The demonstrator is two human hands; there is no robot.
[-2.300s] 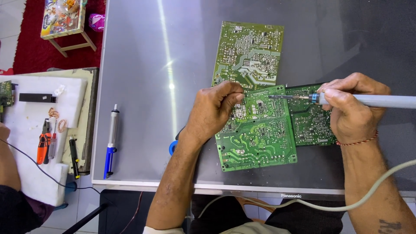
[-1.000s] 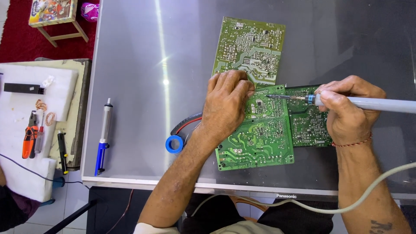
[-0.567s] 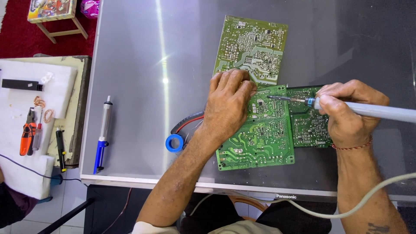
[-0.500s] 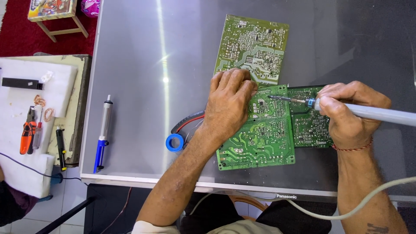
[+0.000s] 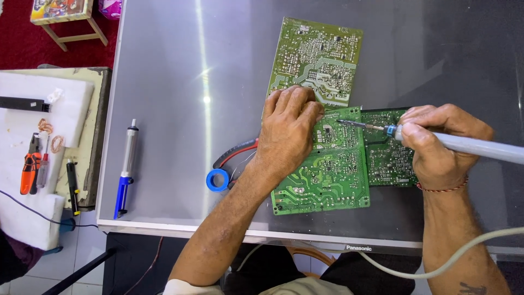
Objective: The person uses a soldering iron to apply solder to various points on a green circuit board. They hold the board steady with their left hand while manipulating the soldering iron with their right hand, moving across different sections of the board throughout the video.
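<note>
Soldering was underway as my left hand [image 5: 289, 131] pressed flat on the green circuit board [image 5: 327, 175] on the table [image 5: 164, 109] while my right hand [image 5: 436, 145] gripped the soldering iron [image 5: 469, 146], needing a steady tip.

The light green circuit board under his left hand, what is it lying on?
The light green circuit board overlaps a darker green board at its right edge and rests on a grey panel. The left hand covers its upper left corner, so nothing shows there.
</note>
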